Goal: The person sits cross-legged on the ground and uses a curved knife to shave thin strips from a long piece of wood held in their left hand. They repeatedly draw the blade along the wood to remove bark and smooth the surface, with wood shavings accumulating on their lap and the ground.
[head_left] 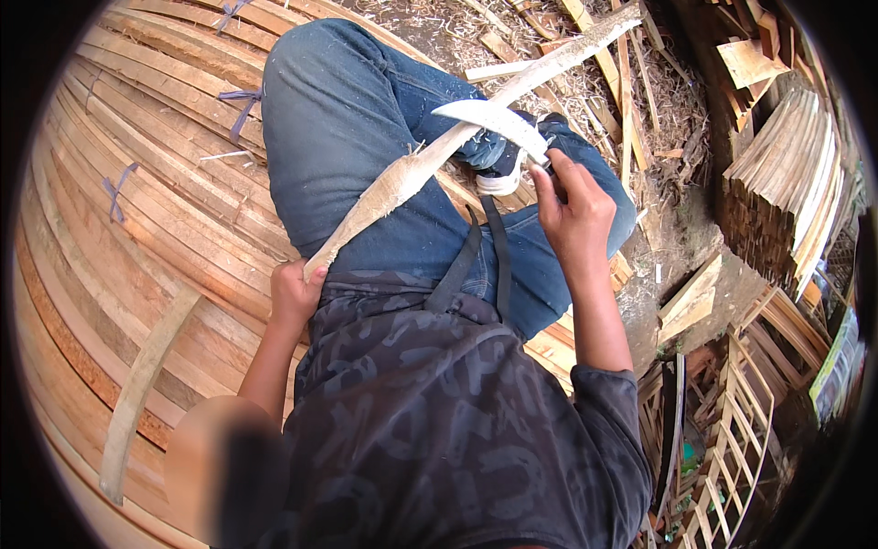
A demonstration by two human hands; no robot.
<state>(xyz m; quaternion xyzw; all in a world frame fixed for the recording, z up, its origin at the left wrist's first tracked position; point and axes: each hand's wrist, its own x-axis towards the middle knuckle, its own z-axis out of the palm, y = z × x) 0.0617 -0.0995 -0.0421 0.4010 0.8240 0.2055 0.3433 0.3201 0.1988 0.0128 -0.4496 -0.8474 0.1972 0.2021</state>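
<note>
A long, rough wooden stave (pixel 395 183) slants over my legs, from near my waist up toward the wood scraps at the far right. My left hand (pixel 295 291) is closed around its near end. A sickle-like curved blade (pixel 498 119), bright and pale, lies across the stave's middle in this view; whether it touches the wood I cannot tell. My right hand (pixel 574 203) grips the tool at its near end, and the fingers hide most of the handle. The stave's surface looks frayed and whittled just to the left of the blade.
Bundled long planks (pixel 174 174), tied with blue strips, spread under me and to the left. A loose curved slat (pixel 146 393) lies on them. Shavings and offcuts (pixel 585 101) litter the ground ahead. Stacked thin boards (pixel 786 183) and a wooden lattice (pixel 736 430) stand at the right.
</note>
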